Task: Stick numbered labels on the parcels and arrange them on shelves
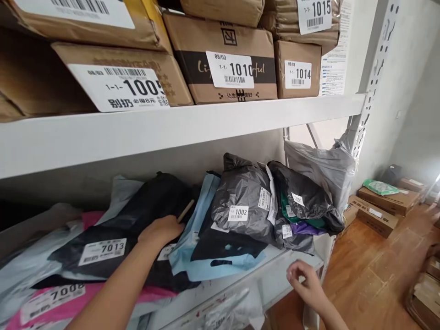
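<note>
My left hand (163,231) is over the lower shelf, closed, between a black mailer bag (151,197) and a light-blue bag (202,197). A thin tan stick-like piece (185,211) juts from its fingers; its kind is unclear. Beside it lies a dark grey plastic parcel (240,197) labelled 1002. The black bag carries a 7013 label (103,251), and under it shows a pink bag (55,305) marked 7008. My right hand (307,282) hangs in front of the shelf's right end, fingers curled toward the thumb, with nothing visible in them.
Cardboard boxes (237,59) line the shelf above, whose white beam (192,126) crosses over my arms. More bagged parcels (302,197) sit at the right, near the perforated upright (373,68). Boxes (376,217) stand on the wooden floor.
</note>
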{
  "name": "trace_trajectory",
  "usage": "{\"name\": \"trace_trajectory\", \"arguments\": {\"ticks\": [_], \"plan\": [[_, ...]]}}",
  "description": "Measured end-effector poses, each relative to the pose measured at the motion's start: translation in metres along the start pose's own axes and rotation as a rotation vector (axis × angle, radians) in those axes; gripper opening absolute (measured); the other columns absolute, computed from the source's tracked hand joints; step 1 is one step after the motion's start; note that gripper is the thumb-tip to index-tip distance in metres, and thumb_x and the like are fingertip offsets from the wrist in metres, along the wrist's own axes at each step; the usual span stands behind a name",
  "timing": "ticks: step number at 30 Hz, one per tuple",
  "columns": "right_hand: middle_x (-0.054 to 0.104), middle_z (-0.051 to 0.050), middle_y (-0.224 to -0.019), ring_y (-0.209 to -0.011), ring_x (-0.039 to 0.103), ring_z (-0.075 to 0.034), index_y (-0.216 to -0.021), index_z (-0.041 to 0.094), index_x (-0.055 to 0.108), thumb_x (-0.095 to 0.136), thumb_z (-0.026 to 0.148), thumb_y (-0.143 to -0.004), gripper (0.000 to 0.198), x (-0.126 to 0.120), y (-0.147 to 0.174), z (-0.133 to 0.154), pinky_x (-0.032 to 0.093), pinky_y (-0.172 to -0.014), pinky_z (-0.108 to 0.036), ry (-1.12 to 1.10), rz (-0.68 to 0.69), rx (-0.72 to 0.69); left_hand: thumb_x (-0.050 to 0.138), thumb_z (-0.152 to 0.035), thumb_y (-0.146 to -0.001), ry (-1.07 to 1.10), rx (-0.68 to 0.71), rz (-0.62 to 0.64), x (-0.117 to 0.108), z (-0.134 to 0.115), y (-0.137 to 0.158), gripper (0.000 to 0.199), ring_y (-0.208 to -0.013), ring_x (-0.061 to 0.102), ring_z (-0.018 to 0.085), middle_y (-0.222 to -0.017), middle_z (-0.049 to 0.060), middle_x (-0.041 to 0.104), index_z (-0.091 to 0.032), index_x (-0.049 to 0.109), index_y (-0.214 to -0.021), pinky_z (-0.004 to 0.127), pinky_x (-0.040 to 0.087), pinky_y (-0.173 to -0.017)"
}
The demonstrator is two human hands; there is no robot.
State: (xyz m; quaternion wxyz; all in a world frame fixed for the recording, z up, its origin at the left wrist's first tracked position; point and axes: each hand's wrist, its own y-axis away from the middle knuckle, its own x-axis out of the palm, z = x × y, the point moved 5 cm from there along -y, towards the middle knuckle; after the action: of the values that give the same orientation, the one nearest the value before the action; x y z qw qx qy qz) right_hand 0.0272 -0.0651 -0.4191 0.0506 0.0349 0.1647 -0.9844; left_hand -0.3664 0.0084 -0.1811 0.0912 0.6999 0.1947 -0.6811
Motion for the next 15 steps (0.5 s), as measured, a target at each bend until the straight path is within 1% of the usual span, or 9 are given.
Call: {"name": "trace_trajectory", "arguments": {"ticks": [4,6,7,9,10,11,12,14,15], "plan": [[0.07,-0.009,-0.089,-0.082,0.067,-0.024,-0.097,0.022,0.071,0.067,0.041,-0.085,0.023,-0.009,-0.036,0.043,0.056,-0.076,-0.038,0.019,-0.197,-0.181,0.031,-0.023,-0.084,-0.099,-0.147,-0.084,-0.02,0.005,0.055,0.049,-0.077,0.072,0.04,-0.071,0.019,0.071,-0.005,0.071,-0.106,0.046,0.052,-0.063],[0.072,-0.011,-0.1,-0.091,0.068,-0.026,-0.107,0.023,0.07,0.071,0.047,-0.082,0.034,0.007,-0.047,0.061,0.057,-0.081,-0.039,-0.078,-0.06,-0.202,0.026,-0.033,-0.086,-0.078,-0.138,-0.325,-0.023,0.0,0.103,0.063,-0.073,0.071,0.04,-0.07,0.013,0.073,-0.017,0.063,-0.134,0.052,0.053,-0.062],[0.071,-0.013,-0.109,-0.098,0.069,-0.027,-0.117,0.024,0.067,0.073,0.054,-0.079,0.049,0.02,-0.049,0.069,0.058,-0.083,-0.04,-0.17,0.064,-0.193,0.031,-0.04,-0.083,0.005,-0.067,-0.494,-0.021,-0.008,0.13,0.066,-0.078,0.071,0.041,-0.08,0.008,0.077,-0.031,0.054,-0.144,0.053,0.054,-0.061],[0.065,-0.017,-0.129,-0.116,0.065,-0.034,-0.138,0.026,0.055,0.07,0.076,-0.067,0.088,0.05,-0.048,0.084,0.057,-0.089,-0.046,-0.427,0.274,-0.141,0.042,-0.039,-0.07,0.234,0.173,-0.751,-0.003,-0.034,0.181,0.076,-0.086,0.073,0.039,-0.105,-0.011,0.078,-0.057,0.038,-0.144,0.049,0.054,-0.056],[0.06,-0.017,-0.137,-0.123,0.061,-0.037,-0.144,0.028,0.048,0.065,0.086,-0.061,0.103,0.061,-0.047,0.089,0.055,-0.093,-0.05,-0.567,0.314,-0.111,0.048,-0.034,-0.064,0.32,0.364,-0.755,0.011,-0.055,0.202,0.083,-0.089,0.074,0.037,-0.115,-0.017,0.073,-0.061,0.035,-0.142,0.046,0.056,-0.055],[0.058,-0.016,-0.14,-0.126,0.058,-0.04,-0.145,0.03,0.046,0.06,0.093,-0.055,0.111,0.067,-0.046,0.093,0.053,-0.096,-0.054,-0.696,0.292,-0.099,0.052,-0.028,-0.063,0.354,0.563,-0.708,0.026,-0.079,0.218,0.091,-0.092,0.074,0.034,-0.121,-0.014,0.071,-0.057,0.031,-0.147,0.045,0.062,-0.061],[0.06,-0.014,-0.137,-0.124,0.059,-0.041,-0.142,0.034,0.049,0.056,0.096,-0.053,0.109,0.066,-0.045,0.093,0.052,-0.098,-0.057,-0.803,0.212,-0.102,0.055,-0.023,-0.065,0.357,0.744,-0.648,0.04,-0.103,0.23,0.097,-0.095,0.074,0.032,-0.124,-0.008,0.071,-0.048,0.024,-0.153,0.043,0.066,-0.07],[0.068,-0.009,-0.116,-0.105,0.067,-0.036,-0.129,0.039,0.058,0.05,0.089,-0.067,0.08,0.048,-0.043,0.084,0.053,-0.093,-0.057,-0.927,-0.036,-0.103,0.056,-0.019,-0.073,0.376,1.073,-0.495,0.057,-0.147,0.242,0.097,-0.103,0.073,0.027,-0.126,-0.001,0.071,-0.037,0.014,-0.158,0.034,0.068,-0.074],[0.068,-0.006,-0.101,-0.091,0.068,-0.03,-0.122,0.039,0.061,0.048,0.081,-0.075,0.064,0.033,-0.041,0.075,0.056,-0.086,-0.053,-0.959,-0.156,-0.091,0.056,-0.022,-0.079,0.376,1.125,-0.439,0.061,-0.164,0.238,0.091,-0.109,0.071,0.027,-0.129,0.002,0.069,-0.036,0.013,-0.159,0.035,0.068,-0.078]]}}
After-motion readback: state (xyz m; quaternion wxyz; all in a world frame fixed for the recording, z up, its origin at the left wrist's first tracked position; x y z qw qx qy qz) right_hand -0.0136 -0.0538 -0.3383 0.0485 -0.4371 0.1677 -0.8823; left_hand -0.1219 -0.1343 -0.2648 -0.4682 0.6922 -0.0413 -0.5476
